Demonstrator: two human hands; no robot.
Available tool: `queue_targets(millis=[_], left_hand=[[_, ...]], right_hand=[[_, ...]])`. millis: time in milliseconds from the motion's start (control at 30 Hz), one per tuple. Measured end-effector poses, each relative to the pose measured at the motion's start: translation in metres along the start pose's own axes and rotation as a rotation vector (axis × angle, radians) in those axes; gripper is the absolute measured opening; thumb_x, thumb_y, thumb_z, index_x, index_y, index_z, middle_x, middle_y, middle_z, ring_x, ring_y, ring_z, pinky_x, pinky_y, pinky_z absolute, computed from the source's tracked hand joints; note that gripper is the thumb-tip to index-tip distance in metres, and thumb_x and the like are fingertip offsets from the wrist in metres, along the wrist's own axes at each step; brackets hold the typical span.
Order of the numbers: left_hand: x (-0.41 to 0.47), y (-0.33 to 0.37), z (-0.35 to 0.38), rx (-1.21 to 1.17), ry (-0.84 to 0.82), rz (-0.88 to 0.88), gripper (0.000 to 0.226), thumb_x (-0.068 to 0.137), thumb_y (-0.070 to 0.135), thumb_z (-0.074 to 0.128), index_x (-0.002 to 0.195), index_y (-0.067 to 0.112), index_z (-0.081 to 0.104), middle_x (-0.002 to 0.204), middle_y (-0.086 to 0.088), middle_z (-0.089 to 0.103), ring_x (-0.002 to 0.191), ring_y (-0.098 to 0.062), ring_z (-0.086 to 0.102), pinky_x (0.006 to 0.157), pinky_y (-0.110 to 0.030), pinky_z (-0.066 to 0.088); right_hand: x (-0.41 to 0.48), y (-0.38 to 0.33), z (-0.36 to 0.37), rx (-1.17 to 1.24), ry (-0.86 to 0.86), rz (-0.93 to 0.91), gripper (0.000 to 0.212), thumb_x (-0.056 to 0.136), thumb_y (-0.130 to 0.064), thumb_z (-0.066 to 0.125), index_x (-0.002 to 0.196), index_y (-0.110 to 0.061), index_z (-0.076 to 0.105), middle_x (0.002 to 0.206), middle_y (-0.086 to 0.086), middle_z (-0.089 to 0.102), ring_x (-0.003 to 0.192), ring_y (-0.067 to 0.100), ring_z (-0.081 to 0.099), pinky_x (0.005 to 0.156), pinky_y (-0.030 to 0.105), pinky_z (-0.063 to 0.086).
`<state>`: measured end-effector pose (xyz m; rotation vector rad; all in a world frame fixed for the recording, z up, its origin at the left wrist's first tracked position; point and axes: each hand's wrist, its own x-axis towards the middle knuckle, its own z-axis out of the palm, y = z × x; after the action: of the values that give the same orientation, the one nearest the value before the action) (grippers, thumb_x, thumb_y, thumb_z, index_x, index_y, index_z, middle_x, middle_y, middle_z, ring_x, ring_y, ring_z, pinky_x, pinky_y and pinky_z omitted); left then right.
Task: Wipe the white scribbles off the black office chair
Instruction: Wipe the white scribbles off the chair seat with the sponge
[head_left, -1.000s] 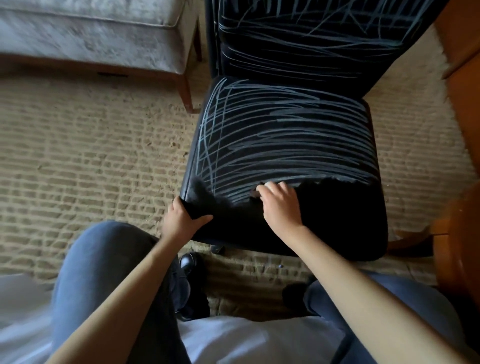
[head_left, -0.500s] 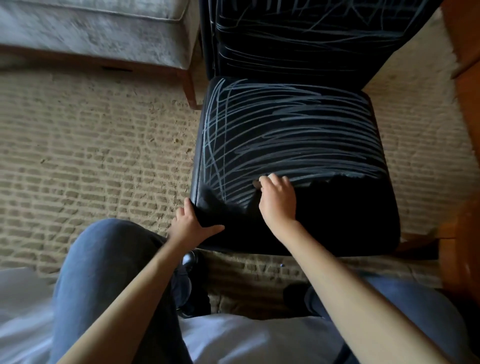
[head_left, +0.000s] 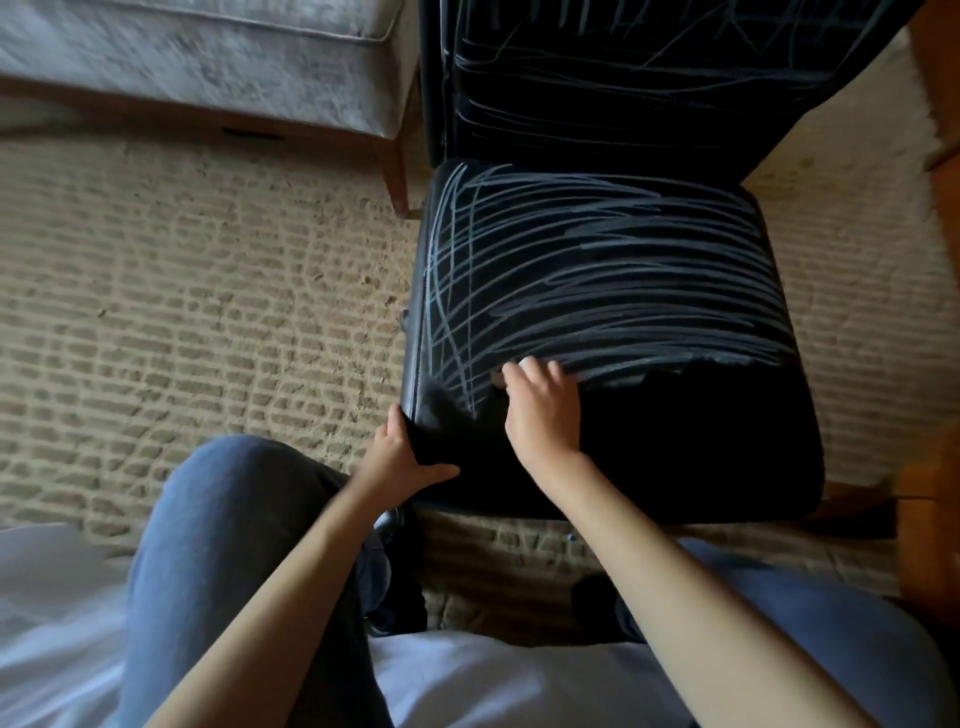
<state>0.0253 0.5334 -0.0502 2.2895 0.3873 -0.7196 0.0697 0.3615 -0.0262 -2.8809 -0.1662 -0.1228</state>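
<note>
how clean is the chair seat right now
Partly clean. The near strip of the seat is plain black; white scribbles cover the rest, beyond the right hand.

My 2 bare arms reach forward. My left hand (head_left: 400, 457) grips the chair (head_left: 675, 441) corner, thumb splayed; my right hand (head_left: 545, 410) presses knuckles-up, fingers bent (holding anything? I cannot tell).

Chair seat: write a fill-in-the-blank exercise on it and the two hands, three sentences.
The left hand grips the front ___ corner of the seat.
The right hand rests on the seat at the near edge of the ___ scribbles.
The part of the seat free of scribbles is the part ___ the person.
Missing words: left; white; nearest.
</note>
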Motion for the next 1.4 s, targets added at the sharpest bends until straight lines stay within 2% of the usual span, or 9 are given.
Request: queue_targets(millis=[133, 267, 467, 667, 733, 933, 1067, 1200, 1400], left_hand=[[0.003, -0.002, -0.002, -0.003, 0.001, 0.013, 0.096, 0.061, 0.042, 0.086, 0.128, 0.000, 0.031, 0.124, -0.017, 0.050, 0.111, -0.032, 0.051, 0.076, -0.032, 0.041], [0.000, 0.000, 0.001, 0.006, 0.035, 0.041, 0.093, 0.062, 0.041, 0.086, 0.127, 0.000, 0.032, 0.124, -0.017, 0.050, 0.110, -0.033, 0.052, 0.082, -0.039, 0.046], [-0.004, 0.004, 0.001, 0.019, 0.041, 0.002, 0.082, 0.065, 0.041, 0.083, 0.120, 0.003, 0.036, 0.122, -0.015, 0.052, 0.105, -0.031, 0.055, 0.072, -0.032, 0.042], [-0.002, 0.002, 0.001, -0.008, 0.041, 0.026, 0.082, 0.060, 0.042, 0.086, 0.112, 0.002, 0.037, 0.114, -0.016, 0.057, 0.094, -0.031, 0.059, 0.070, -0.037, 0.049], [-0.005, 0.002, 0.002, 0.021, 0.049, 0.023, 0.084, 0.062, 0.042, 0.085, 0.117, 0.002, 0.037, 0.119, -0.016, 0.055, 0.100, -0.032, 0.057, 0.073, -0.036, 0.047], [-0.007, 0.004, 0.002, 0.046, 0.029, -0.013, 0.094, 0.064, 0.049, 0.082, 0.128, 0.000, 0.033, 0.128, -0.015, 0.051, 0.110, -0.032, 0.054, 0.081, -0.037, 0.047], [-0.006, 0.005, 0.006, 0.104, 0.007, -0.006, 0.098, 0.075, 0.044, 0.075, 0.140, -0.005, 0.019, 0.134, -0.021, 0.047, 0.114, -0.036, 0.053, 0.075, -0.032, 0.038], [-0.005, 0.002, 0.011, 0.070, -0.004, 0.008, 0.095, 0.074, 0.042, 0.076, 0.138, -0.003, 0.021, 0.132, -0.020, 0.049, 0.113, -0.036, 0.054, 0.072, -0.032, 0.038], [-0.007, 0.007, 0.001, 0.047, -0.059, -0.022, 0.114, 0.075, 0.049, 0.073, 0.148, -0.001, 0.002, 0.150, -0.018, 0.029, 0.132, -0.032, 0.039, 0.096, -0.035, 0.039]], right_hand=[[-0.059, -0.008, 0.009, 0.042, 0.002, -0.376, 0.024, 0.076, -0.002, 0.045, 0.087, -0.012, 0.064, 0.081, 0.005, 0.058, 0.071, 0.029, 0.051, 0.058, 0.037, 0.042], [-0.031, 0.014, 0.006, -0.018, -0.025, -0.686, 0.020, 0.081, -0.011, 0.047, 0.086, -0.018, 0.065, 0.079, 0.000, 0.058, 0.071, 0.025, 0.051, 0.061, 0.035, 0.039], [0.026, 0.008, 0.003, 0.010, 0.031, -0.114, 0.017, 0.069, 0.001, 0.064, 0.083, -0.009, 0.065, 0.081, 0.010, 0.059, 0.073, 0.035, 0.056, 0.060, 0.037, 0.046], [-0.047, -0.015, 0.006, 0.022, 0.054, -0.610, 0.040, 0.098, -0.012, 0.028, 0.084, -0.011, 0.065, 0.079, 0.006, 0.058, 0.068, 0.027, 0.050, 0.057, 0.035, 0.043], [-0.024, -0.004, 0.006, -0.068, 0.042, -0.708, 0.028, 0.087, -0.008, 0.039, 0.088, -0.015, 0.066, 0.082, 0.004, 0.059, 0.071, 0.027, 0.051, 0.060, 0.035, 0.041], [0.037, -0.022, 0.000, -0.020, -0.076, -0.104, 0.023, 0.067, 0.004, 0.064, 0.084, -0.011, 0.066, 0.086, 0.010, 0.060, 0.081, 0.035, 0.054, 0.065, 0.038, 0.043], [-0.028, -0.037, 0.004, 0.077, -0.053, -0.484, 0.004, 0.076, -0.011, 0.061, 0.073, -0.014, 0.061, 0.073, 0.006, 0.054, 0.068, 0.027, 0.049, 0.056, 0.035, 0.042], [-0.020, -0.017, 0.010, -0.027, -0.046, -0.853, 0.023, 0.084, -0.011, 0.042, 0.082, -0.017, 0.064, 0.077, 0.002, 0.058, 0.068, 0.024, 0.050, 0.059, 0.034, 0.040], [0.066, -0.039, 0.002, -0.072, -0.232, -0.288, 0.034, 0.084, 0.002, 0.049, 0.109, -0.016, 0.064, 0.107, 0.006, 0.058, 0.100, 0.032, 0.049, 0.084, 0.039, 0.040]])
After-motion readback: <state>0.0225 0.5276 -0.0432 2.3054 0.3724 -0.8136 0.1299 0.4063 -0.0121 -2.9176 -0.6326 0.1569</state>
